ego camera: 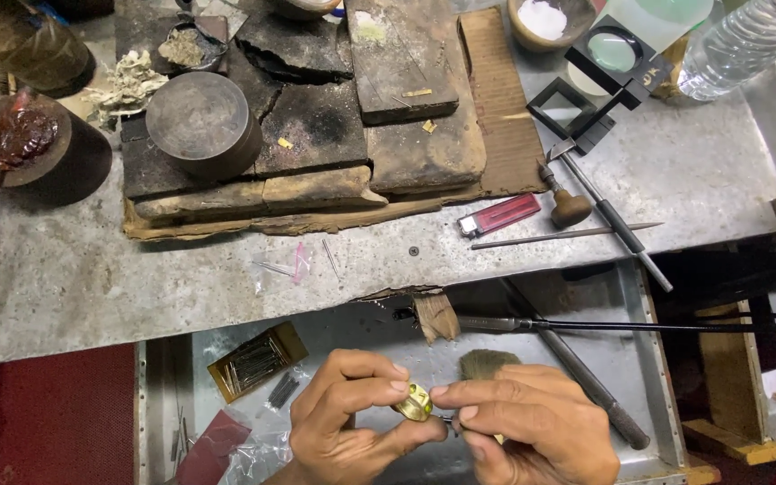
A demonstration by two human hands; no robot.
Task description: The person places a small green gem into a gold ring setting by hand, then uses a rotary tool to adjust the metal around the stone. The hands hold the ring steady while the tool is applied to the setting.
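Head view: left hand [348,418] pinches a small brass ring-like piece [414,401] between thumb and fingers [379,370] at 6 o'clock of frame, over an open metal drawer [648,377]; right hand [532,427] meets it from 3 o'clock, its fingertips closed narrow on a thin tool whose tip touches the piece, tool mostly hidden. Drawer holds a bristle brush [487,362] just behind the right hand and a tan box of needles [256,361] at 9 o'clock of the hands. Up on the table [92,278]: charred blocks [316,135] at 12 o'clock, red lighter [500,216], wooden-handled graver [566,202], folding loupe [608,76] at 1 o'clock.
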